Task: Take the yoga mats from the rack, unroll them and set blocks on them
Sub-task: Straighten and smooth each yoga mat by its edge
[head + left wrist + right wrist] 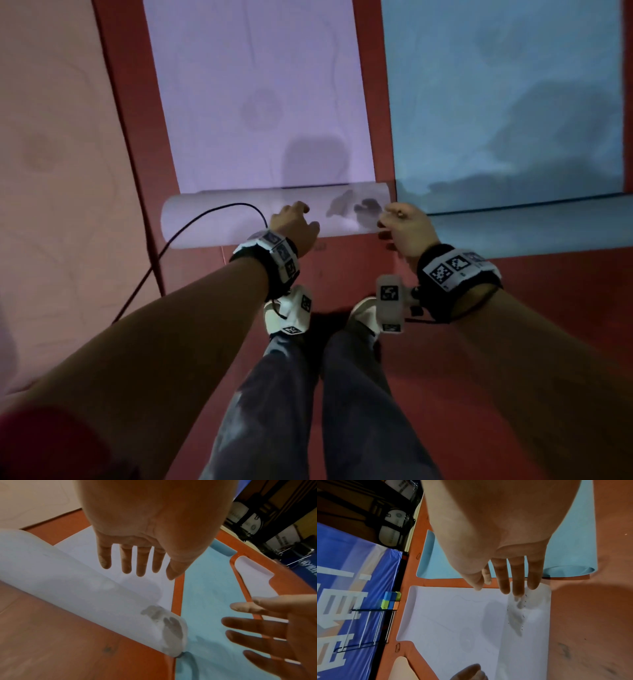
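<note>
On the red floor, near the person's feet, the lavender mat lay almost fully unrolled, stretching away to the far side, with only a short curl of it left at the near end. The left hand and right hand hovered over the right half of that curl, fingers straight and a little apart, clamped on nothing; whether the fingertips touched the roll could not be told. They were likely placed there to push the last turn flat, palms down, since a springy end needs pressing rather than gripping.

To the right lay the blue mat, just beside the lavender one, a strip of floor between them, its near end also curled. To the left lay a pink mat, with a black cable crossing from it onto the curl.

The head view showed no blocks at all. Only the right wrist view showed the blocks, blue, green and orange, stacked on a wire rack well beyond the far ends of the mats, before a blue banner. The left wrist view alone showed the grey smudge on the curl's right end up close, and both hands' spread fingers from beneath.
</note>
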The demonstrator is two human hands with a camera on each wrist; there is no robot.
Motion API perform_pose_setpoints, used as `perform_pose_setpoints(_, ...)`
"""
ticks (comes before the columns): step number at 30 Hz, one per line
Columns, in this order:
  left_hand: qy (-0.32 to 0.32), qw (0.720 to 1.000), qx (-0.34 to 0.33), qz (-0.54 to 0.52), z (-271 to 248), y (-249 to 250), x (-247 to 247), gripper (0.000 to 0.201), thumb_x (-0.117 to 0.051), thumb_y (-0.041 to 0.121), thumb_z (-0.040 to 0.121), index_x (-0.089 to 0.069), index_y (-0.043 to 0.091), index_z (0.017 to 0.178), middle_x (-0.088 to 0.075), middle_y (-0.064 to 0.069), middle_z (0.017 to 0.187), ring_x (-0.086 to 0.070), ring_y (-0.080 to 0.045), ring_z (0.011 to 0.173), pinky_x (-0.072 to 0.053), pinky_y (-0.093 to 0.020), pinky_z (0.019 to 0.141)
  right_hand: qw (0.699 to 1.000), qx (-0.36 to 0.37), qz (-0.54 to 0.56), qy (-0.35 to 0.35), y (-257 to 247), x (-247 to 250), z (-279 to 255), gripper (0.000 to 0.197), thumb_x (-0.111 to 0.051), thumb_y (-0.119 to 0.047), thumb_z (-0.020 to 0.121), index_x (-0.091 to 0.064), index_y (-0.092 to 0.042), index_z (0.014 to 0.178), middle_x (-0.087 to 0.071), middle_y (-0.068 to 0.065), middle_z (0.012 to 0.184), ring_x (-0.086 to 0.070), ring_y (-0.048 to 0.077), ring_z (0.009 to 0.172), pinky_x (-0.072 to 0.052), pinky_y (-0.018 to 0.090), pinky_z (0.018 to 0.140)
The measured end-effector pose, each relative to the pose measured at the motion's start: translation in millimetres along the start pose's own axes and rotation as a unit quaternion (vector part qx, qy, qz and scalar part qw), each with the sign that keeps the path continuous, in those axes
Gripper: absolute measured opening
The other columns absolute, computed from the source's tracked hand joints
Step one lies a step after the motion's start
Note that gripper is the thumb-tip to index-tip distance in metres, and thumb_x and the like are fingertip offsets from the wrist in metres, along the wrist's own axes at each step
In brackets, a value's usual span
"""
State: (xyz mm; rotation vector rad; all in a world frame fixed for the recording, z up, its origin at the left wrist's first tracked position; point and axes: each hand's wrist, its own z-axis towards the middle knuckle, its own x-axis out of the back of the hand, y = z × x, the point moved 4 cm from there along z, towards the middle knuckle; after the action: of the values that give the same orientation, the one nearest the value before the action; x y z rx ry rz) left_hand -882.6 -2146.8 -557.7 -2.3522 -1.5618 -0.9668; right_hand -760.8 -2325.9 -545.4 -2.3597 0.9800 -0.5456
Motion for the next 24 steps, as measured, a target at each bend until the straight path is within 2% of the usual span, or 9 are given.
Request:
perform_pose_setpoints(3,0.016,0.997,0.007,0.069,37,-10,-11,0.050,-0.052,0.033,0.096,-0.043,0.020,0.143,-0.046,-0.008,0.144,-0.042,-0.033,0.128,-0.041,-0.045,0.103,0.999,0.013,-0.042,0.002,12,2,48,0.019,-0.054,-0.003,0.095,-0.058,-0.021,0.091,-0.058,-0.005,0.083,-0.057,0.004,0.067,-0.043,0.017,0.061)
perform_pose_setpoints(5,0.016,0.996,-0.001,0.088,57,-15,-16,0.052,-0.052,0.031,0.095,-0.041,0.021,0.145,-0.043,-0.006,0.148,-0.039,-0.031,0.132,-0.040,-0.044,0.103,0.998,0.019,-0.057,-0.012,19,1,70,0.018,-0.053,0.000,0.094,-0.064,-0.011,0.104,-0.061,-0.002,0.088,-0.055,-0.008,0.063,-0.041,0.008,0.058)
perform_pose_setpoints(7,0.010,0.994,-0.010,0.104,85,-20,-23,0.056,-0.053,0.031,0.094,-0.038,0.024,0.148,-0.040,-0.004,0.152,-0.035,-0.031,0.136,-0.038,-0.044,0.105,0.997,0.020,-0.071,-0.020,29,-2,97,0.021,-0.056,-0.003,0.093,-0.063,-0.014,0.109,-0.061,-0.002,0.088,-0.057,-0.010,0.064,-0.043,0.010,0.061)
perform_pose_setpoints(9,0.005,0.993,-0.020,0.116,110,-27,-34,0.059,-0.053,0.031,0.093,-0.037,0.026,0.150,-0.038,-0.002,0.155,-0.033,-0.030,0.139,-0.036,-0.045,0.109,0.996,0.016,-0.088,-0.009,44,-7,119,0.025,-0.064,-0.013,0.088,-0.064,-0.014,0.113,-0.064,0.002,0.096,-0.063,0.001,0.080,-0.049,0.021,0.074)
perform_pose_setpoints(12,0.011,0.992,-0.029,0.122,138,-37,-50,0.063,-0.056,0.031,0.090,-0.035,0.029,0.149,-0.035,0.000,0.156,-0.030,-0.026,0.142,-0.031,-0.048,0.114,0.994,0.023,-0.107,0.024,73,-15,146,0.060,-0.070,-0.031,0.074,-0.058,-0.008,0.128,-0.064,0.013,0.112,-0.064,0.025,0.099,-0.052,0.034,0.091)
perform_pose_setpoints(15,0.012,0.990,-0.044,0.135,150,-43,-68,0.065,-0.058,0.027,0.087,-0.035,0.026,0.148,-0.034,-0.002,0.153,-0.030,-0.025,0.141,-0.029,-0.050,0.109,0.993,0.010,-0.115,0.034,96,-16,158,0.050,-0.069,-0.013,0.087,-0.051,0.000,0.132,-0.054,0.009,0.104,-0.052,0.019,0.094,-0.044,0.024,0.082)
perform_pose_setpoints(18,0.029,0.982,-0.041,0.183,150,-48,-84,0.067,-0.058,0.032,0.087,-0.031,0.021,0.148,-0.023,-0.005,0.158,-0.028,-0.030,0.139,-0.030,-0.054,0.105,0.993,0.001,-0.113,0.035,117,-15,166,0.052,-0.067,-0.009,0.089,-0.047,-0.006,0.137,-0.050,0.003,0.110,-0.049,0.014,0.099,-0.044,0.020,0.082)
perform_pose_setpoints(21,0.038,0.975,-0.013,0.218,144,-53,-87,0.069,-0.056,0.039,0.088,-0.028,0.022,0.149,-0.029,-0.008,0.156,-0.032,-0.035,0.132,-0.031,-0.054,0.102,0.993,-0.022,-0.093,0.068,127,-13,161,0.061,-0.068,-0.014,0.085,-0.043,-0.016,0.141,-0.056,0.004,0.121,-0.056,0.019,0.111,-0.048,0.033,0.099)
perform_pose_setpoints(24,0.023,0.975,-0.010,0.221,136,-55,-90,0.067,-0.056,0.036,0.087,-0.030,0.021,0.147,-0.039,-0.013,0.143,-0.037,-0.036,0.127,-0.032,-0.051,0.101,0.993,-0.031,-0.064,0.092,132,-10,160,0.069,-0.066,-0.018,0.086,-0.034,-0.014,0.148,-0.060,0.004,0.114,-0.060,0.020,0.105,-0.050,0.036,0.098)
